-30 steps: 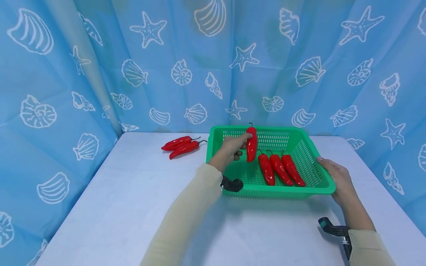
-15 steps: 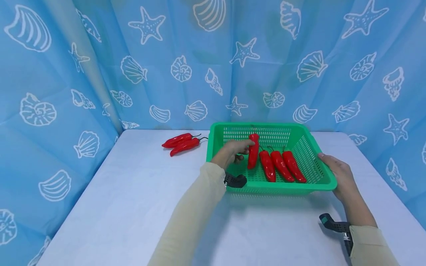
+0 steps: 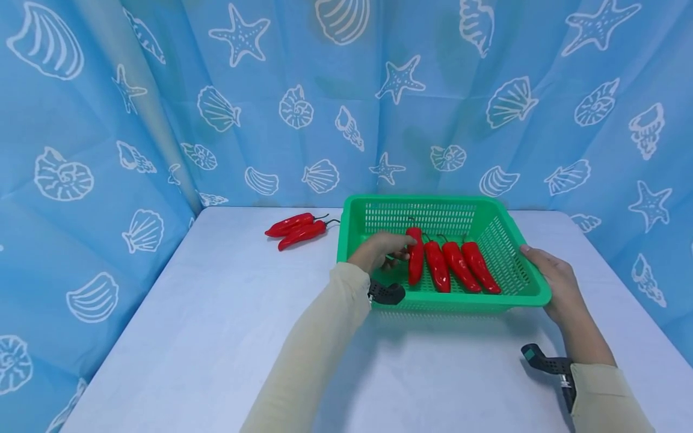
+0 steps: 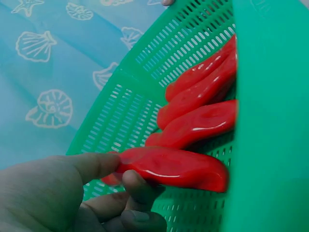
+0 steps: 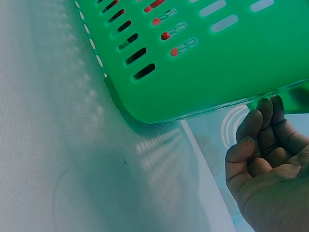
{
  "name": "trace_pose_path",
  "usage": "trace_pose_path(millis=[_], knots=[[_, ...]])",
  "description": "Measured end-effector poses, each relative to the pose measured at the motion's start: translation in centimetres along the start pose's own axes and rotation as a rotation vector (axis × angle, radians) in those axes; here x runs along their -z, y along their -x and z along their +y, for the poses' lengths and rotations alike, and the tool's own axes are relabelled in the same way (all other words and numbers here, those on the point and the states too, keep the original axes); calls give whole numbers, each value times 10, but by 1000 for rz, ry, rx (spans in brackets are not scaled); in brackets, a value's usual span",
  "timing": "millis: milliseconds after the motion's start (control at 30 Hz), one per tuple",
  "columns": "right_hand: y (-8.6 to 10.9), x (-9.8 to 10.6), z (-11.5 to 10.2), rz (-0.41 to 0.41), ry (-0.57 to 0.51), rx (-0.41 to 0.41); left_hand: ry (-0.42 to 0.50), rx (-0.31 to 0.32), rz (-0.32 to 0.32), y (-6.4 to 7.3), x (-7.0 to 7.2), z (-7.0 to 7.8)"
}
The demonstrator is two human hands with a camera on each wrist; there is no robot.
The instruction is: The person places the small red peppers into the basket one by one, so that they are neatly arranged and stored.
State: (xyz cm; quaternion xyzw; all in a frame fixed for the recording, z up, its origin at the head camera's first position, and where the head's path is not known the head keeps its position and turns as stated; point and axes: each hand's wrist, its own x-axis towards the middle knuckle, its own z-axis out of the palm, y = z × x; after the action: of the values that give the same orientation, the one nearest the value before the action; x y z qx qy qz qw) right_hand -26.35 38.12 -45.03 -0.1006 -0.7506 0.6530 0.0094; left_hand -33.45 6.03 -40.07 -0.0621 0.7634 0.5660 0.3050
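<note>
In the head view, my left hand [image 3: 380, 249] reaches into a green slotted plastic basket [image 3: 433, 199]. Thumb and finger pinch a glossy red chili pepper [image 4: 166, 166] near its stem end. That pepper lies low in the basket, left of three more red peppers [image 3: 459, 268] placed side by side. My right hand [image 3: 555, 281] holds the basket's right rim, fingers bent at the edge in the right wrist view. Outside the basket, on its left, two red peppers [image 3: 302, 234] with dark stems lie close together on the white tabletop.
A white-covered table [image 3: 206, 337] bears everything. Behind it and along both sides hangs a blue curtain [image 3: 243, 132] with white seashells and starfish. A black wrist device [image 3: 547, 362] is on the right forearm, another black device [image 3: 387, 293] on the left wrist.
The left hand has lowered the pinched pepper from near the back rim down beside the other peppers. The right hand has stayed on the basket's rim.
</note>
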Motion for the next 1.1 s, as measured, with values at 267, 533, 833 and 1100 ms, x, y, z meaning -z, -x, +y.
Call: trace_pose_path(millis=[267, 533, 833, 1100], knots=[[0, -4, -3, 31, 99, -13, -48, -9, -33, 0, 0, -2], [0, -5, -4, 32, 134, 1, -134, -5, -61, -2, -2, -6], [1, -2, 0, 28, 161, 21, -145, 17, -84, 1, -4, -4], [3, -2, 1, 29, 168, 6, -211, 14, 15, 9, -14, -3]])
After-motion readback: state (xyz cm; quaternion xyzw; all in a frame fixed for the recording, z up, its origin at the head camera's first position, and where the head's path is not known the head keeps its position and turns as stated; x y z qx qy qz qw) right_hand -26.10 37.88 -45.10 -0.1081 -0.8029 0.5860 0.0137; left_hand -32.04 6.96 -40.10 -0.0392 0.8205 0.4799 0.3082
